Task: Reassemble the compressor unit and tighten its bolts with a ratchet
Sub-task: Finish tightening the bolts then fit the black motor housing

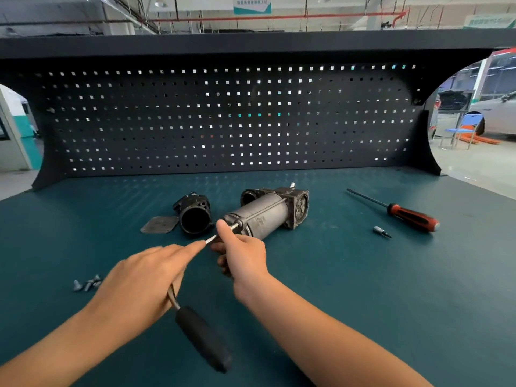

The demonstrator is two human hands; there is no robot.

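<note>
Grey cylindrical metal compressor unit [262, 216] lies on its side at frame centre on the teal workbench top [363, 289], where the right hand [243, 255] pinches the threaded tip of a long bolt [236, 226] at its near end between thumb and curled fingers. The left hand [145, 277] grasps the steel shaft of a black-handled ratchet [203, 339], forefinger stretched along it toward the right hand. A black round housing [194, 216] and flat grey plate [159, 224] lie left of the unit, a red-and-black screwdriver [410, 215] at right.
</note>
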